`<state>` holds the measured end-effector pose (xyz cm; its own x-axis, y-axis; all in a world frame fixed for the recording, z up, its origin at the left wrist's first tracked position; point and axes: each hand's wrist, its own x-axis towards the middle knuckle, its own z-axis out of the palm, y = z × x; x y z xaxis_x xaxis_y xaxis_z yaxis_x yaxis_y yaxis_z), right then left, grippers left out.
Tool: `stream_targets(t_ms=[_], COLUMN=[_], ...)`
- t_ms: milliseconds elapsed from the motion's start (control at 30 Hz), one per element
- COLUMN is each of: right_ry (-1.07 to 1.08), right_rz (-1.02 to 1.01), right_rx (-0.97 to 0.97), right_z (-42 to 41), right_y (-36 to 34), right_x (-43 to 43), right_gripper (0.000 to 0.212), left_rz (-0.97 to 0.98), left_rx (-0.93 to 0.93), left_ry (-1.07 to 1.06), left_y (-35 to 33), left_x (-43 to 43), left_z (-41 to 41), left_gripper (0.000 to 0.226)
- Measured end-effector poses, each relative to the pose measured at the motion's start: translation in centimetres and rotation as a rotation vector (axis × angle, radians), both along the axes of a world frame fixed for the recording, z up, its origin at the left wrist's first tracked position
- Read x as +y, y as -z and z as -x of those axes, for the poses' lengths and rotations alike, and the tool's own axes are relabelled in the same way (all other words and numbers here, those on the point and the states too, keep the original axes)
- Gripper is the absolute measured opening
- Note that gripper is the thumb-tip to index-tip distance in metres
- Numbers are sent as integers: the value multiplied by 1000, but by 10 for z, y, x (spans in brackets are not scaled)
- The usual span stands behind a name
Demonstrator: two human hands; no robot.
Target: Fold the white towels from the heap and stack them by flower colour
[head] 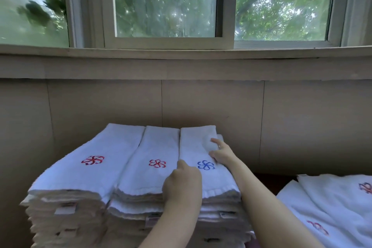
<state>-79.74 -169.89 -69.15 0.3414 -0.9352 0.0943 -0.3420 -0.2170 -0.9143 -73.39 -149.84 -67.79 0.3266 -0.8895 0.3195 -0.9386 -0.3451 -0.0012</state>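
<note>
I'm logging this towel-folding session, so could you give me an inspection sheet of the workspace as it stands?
Surface: hidden under the towels; not seen.
Job's things: three stacks of folded white towels side by side; left stack and middle stack show red flowers on top, right stack a blue flower. Unfolded towels heaped at lower right, red flowers showing.
Clutter: nothing seen.
Grippers: left hand rests on the right stack's left edge, fingers curled; right hand rests on the top towel of the right stack.
Cables: nothing seen.
Surroundings: panelled wall behind, window above, trees outside.
</note>
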Motion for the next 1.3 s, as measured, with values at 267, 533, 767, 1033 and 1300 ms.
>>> stream_targets(t_ms=[267, 533, 767, 1033, 1300], right_ry=[148, -57, -78, -165, -285], right_rz=[60, 89, 29, 28, -8], right_rx=[296, 116, 262, 408, 444], right_z=[3, -2, -1, 13, 83], right_y=[8, 14, 19, 9, -3], right_x=[-17, -26, -37, 16, 113], right_gripper=[60, 65, 60, 49, 60], left_rz=[-38, -200, -189, -198, -205], left_rx=[-187, 82, 53, -59, -102], left_ry=[-12, 187, 236, 371, 173], left_y=[-5, 17, 16, 33, 33], left_x=[-9, -17, -20, 1, 17], left_z=[-4, -26, -25, -19, 3], left_gripper=[28, 69, 64, 71, 63])
